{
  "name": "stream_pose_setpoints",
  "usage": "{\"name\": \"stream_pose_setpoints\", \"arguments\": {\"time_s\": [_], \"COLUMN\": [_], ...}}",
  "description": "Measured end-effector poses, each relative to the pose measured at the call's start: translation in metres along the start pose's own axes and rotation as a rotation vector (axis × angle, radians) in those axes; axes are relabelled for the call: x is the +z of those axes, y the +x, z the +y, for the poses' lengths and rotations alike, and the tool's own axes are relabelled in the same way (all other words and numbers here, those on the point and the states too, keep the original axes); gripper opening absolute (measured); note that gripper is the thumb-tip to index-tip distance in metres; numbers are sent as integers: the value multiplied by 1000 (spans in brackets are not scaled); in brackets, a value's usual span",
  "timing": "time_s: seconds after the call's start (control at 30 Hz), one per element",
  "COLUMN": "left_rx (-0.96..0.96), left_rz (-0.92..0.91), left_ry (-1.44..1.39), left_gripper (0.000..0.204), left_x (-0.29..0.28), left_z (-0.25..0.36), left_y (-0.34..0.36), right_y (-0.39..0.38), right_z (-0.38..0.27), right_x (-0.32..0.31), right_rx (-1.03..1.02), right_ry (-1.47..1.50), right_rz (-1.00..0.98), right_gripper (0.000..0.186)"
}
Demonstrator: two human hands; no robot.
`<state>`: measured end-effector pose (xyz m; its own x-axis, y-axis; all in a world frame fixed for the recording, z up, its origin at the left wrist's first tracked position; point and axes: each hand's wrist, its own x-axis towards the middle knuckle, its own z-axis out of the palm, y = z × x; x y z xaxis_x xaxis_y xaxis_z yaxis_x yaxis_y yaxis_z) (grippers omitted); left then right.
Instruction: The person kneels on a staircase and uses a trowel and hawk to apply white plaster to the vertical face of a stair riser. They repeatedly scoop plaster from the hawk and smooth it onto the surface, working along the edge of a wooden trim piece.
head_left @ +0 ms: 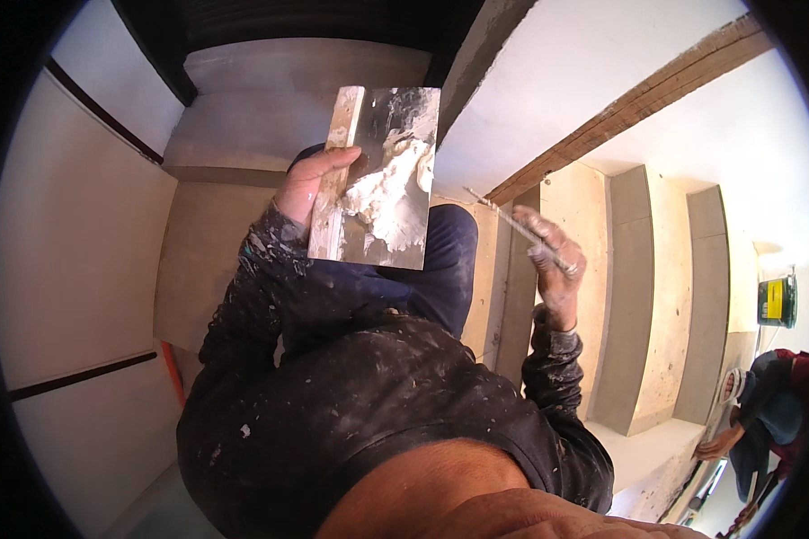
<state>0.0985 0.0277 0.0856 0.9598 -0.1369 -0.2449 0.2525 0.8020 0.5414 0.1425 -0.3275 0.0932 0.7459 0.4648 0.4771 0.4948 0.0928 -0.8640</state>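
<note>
Left hand: raised at upper centre of view, thumb extended rightward, remaining fingers hidden, closed in a grip. Wrist bent back. Left forearm sleeved in dark, paint-flecked fabric, rising from the torso at lower centre up and slightly right toward the hand.

Right hand: raised right of centre, lower than the left, well apart from it. Fingers curled closed in a fist-like grip, knuckles facing the camera, skin smeared with pale residue. Right forearm near vertical, sleeve dark and speckled, cuff ending at the wrist. Elbow bent, upper arm joining the torso at lower right. Both arms lifted ahead of the body.
</note>
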Motion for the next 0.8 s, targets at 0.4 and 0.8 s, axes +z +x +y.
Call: {"name": "stream_pose_setpoints", "arguments": {"time_s": [0.4,0.8], "left_rx": [-195,-368], "left_rz": [-19,-18], "left_ry": [249,244], "left_gripper": [40,42], "left_x": [18,34], "left_z": [34,29], "left_y": [-1,10], "right_y": [104,72], "right_z": [-66,-44], "right_x": [-2,-12], "right_rx": [-432,-334], "right_ry": [-951,-760], "right_rz": [-448,-498], "right_gripper": [43,42]}}
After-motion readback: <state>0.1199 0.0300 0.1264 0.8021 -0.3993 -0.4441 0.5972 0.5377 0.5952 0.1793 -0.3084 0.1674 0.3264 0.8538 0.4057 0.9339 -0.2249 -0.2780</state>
